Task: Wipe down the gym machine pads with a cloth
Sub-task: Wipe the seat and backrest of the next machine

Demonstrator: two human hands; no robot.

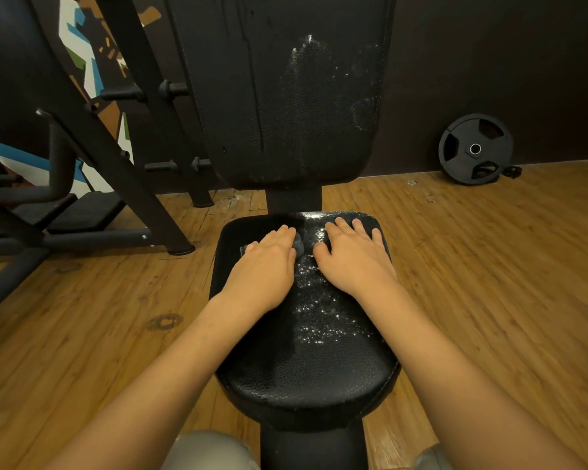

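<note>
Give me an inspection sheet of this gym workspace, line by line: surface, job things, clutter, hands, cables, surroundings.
Surface: seat pad, black, with wet droplets glistening down its middle.
Job's things: grey cloth, mostly hidden under the left hand; back pad, upright, with drip streaks and a damp patch.
Clutter: weight plate leaning against the wall.
Hands: left hand presses flat on the cloth; right hand rests flat on the seat pad, fingers spread.
Cables: nothing seen.
Surroundings: wooden floor, dark wall, black machine frame at left.
</note>
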